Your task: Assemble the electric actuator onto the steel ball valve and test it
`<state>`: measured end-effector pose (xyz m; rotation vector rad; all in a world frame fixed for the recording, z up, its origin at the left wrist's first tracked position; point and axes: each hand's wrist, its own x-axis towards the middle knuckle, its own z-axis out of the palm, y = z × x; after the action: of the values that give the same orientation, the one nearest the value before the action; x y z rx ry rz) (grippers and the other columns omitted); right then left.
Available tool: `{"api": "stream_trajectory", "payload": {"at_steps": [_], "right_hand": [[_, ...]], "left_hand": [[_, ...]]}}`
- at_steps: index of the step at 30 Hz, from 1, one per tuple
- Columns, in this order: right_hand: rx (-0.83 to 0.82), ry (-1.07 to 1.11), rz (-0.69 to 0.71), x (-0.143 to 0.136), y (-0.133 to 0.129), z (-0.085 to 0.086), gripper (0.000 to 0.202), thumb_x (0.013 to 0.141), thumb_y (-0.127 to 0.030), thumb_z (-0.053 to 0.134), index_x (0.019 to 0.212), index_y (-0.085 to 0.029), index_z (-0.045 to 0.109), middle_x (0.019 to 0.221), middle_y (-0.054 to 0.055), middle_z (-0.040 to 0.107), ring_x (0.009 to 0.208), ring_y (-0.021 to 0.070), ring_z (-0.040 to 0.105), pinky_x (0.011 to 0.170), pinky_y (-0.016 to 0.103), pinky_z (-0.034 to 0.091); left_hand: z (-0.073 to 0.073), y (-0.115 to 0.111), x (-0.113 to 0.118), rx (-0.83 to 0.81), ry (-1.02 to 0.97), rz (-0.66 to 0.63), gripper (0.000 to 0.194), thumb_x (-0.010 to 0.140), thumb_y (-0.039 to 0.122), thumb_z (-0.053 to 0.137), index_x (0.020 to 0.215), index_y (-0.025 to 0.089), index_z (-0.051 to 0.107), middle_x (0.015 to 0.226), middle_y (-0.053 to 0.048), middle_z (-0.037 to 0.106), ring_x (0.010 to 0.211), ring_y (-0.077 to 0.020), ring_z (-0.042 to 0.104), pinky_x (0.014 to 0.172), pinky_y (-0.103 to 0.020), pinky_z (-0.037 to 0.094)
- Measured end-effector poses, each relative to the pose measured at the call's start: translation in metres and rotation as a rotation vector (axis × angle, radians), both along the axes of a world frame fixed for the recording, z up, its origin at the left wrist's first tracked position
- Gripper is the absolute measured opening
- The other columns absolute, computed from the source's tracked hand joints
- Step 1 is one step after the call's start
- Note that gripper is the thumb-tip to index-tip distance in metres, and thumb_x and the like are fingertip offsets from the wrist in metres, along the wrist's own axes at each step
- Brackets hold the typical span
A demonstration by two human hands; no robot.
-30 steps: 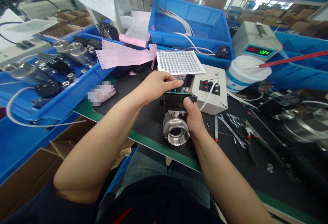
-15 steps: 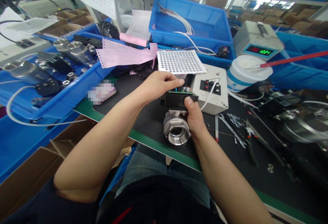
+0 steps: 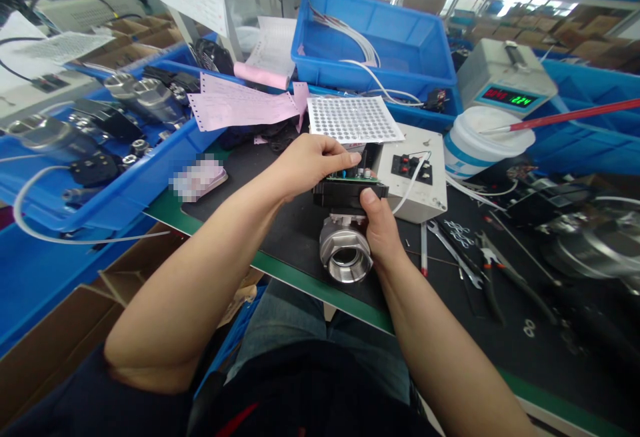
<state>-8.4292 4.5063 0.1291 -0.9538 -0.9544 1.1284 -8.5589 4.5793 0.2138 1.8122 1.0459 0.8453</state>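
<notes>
A steel ball valve (image 3: 346,251) stands upright on the bench mat, its threaded opening towards me. On top of it sits a black electric actuator (image 3: 345,194) without a cover, with a green circuit board (image 3: 353,177) showing inside. My right hand (image 3: 383,223) is closed round the actuator's right side, its thumb pressed on the front. Over the board, my left hand (image 3: 317,162) is closed with thumb and fingers together; what they grip is hidden. A white cable (image 3: 410,187) runs beside the actuator to a beige test box (image 3: 425,207) just behind.
Pliers (image 3: 515,277), a wrench (image 3: 457,255) and small rings (image 3: 529,327) lie at right. A white tub (image 3: 480,150) and a lit power supply (image 3: 505,83) stand behind. Blue bins hold valves (image 3: 145,100) at left and cables (image 3: 350,37) at the back.
Both hands stay on the actuator with hardly any movement. The power supply's red digits look brighter now. The valve keeps its place.
</notes>
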Motion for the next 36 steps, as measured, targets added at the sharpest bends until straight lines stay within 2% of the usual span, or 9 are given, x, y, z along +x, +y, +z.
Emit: {"api": "stream_trajectory", "payload": {"at_steps": [13,18,25,31,36], "right_hand": [[-0.015,-0.018,-0.041,-0.0005,-0.0004,-0.0006,0.070,0.076,-0.057,0.061,0.134,-0.024,0.039,0.134,0.007,0.049,0.126,0.0276,0.042,0.110,0.048,0.026],[-0.004,0.013,-0.018,0.0011,0.0000,-0.0008,0.071,0.076,-0.056,0.062,0.135,-0.023,0.038,0.133,0.008,0.049,0.124,0.0290,0.045,0.107,0.049,0.031],[-0.011,0.015,-0.027,0.0007,0.0009,-0.0041,0.069,0.078,-0.057,0.059,0.136,-0.027,0.037,0.134,0.006,0.049,0.125,0.0285,0.043,0.109,0.050,0.029],[-0.022,-0.012,0.051,0.0047,0.0027,-0.0065,0.074,0.076,-0.059,0.060,0.138,-0.028,0.033,0.137,0.006,0.045,0.127,0.0292,0.041,0.109,0.051,0.028],[-0.003,-0.022,-0.017,0.0002,-0.0007,-0.0019,0.071,0.078,-0.058,0.058,0.137,-0.027,0.034,0.135,0.006,0.047,0.124,0.0286,0.043,0.108,0.050,0.030]], "left_hand": [[-0.0020,0.0025,0.0001,-0.020,-0.020,-0.040,0.022,0.074,0.033,0.066,0.064,0.014,0.063,0.063,0.000,0.057,0.059,-0.0096,0.048,0.056,-0.025,0.034],[-0.0018,0.0008,0.0013,0.003,0.016,0.007,0.024,0.074,0.037,0.067,0.065,0.014,0.064,0.064,0.000,0.058,0.061,-0.0103,0.049,0.058,-0.025,0.034],[-0.0017,0.0004,0.0013,0.006,0.031,0.009,0.031,0.072,0.044,0.067,0.068,0.013,0.066,0.063,-0.001,0.059,0.062,-0.0115,0.050,0.059,-0.026,0.035],[-0.0014,0.0003,0.0009,0.013,0.031,0.010,0.028,0.072,0.040,0.068,0.066,0.013,0.065,0.063,-0.001,0.059,0.061,-0.0108,0.050,0.058,-0.026,0.034],[-0.0012,0.0007,-0.0003,0.001,0.000,-0.004,0.024,0.073,0.036,0.068,0.063,0.014,0.065,0.062,-0.001,0.059,0.060,-0.0107,0.050,0.057,-0.026,0.034]]}}
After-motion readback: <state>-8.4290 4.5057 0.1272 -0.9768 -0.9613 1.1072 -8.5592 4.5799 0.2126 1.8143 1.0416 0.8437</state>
